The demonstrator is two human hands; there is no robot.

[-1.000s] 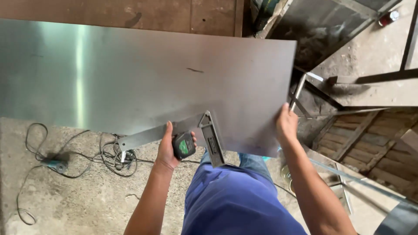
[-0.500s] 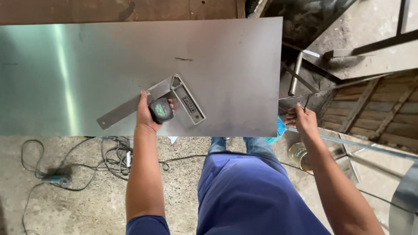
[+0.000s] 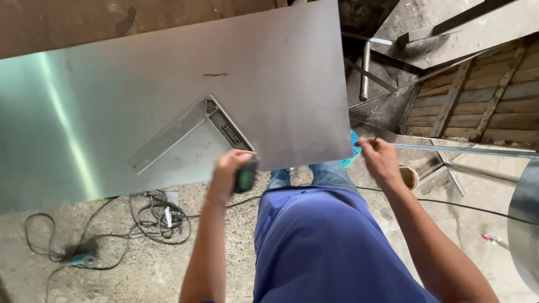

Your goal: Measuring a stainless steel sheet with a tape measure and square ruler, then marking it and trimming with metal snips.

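A large shiny metal sheet lies flat in front of me, filling the upper left. A steel try square rests on it near the front edge, its corner pointing away from me. My left hand is at the sheet's front edge, just below the square, closed around a small black and green tape measure. My right hand hovers just off the sheet's front right corner with the fingers curled; I see nothing in it.
Tangled black cable and a power tool lie on the concrete floor at lower left. Metal bars and a frame stand at the right over wooden slats. A small round container sits by my right wrist.
My left hand has left the square lying on the sheet and drawn back to the front edge with the tape measure. My right hand has shifted from the sheet's corner area outward.
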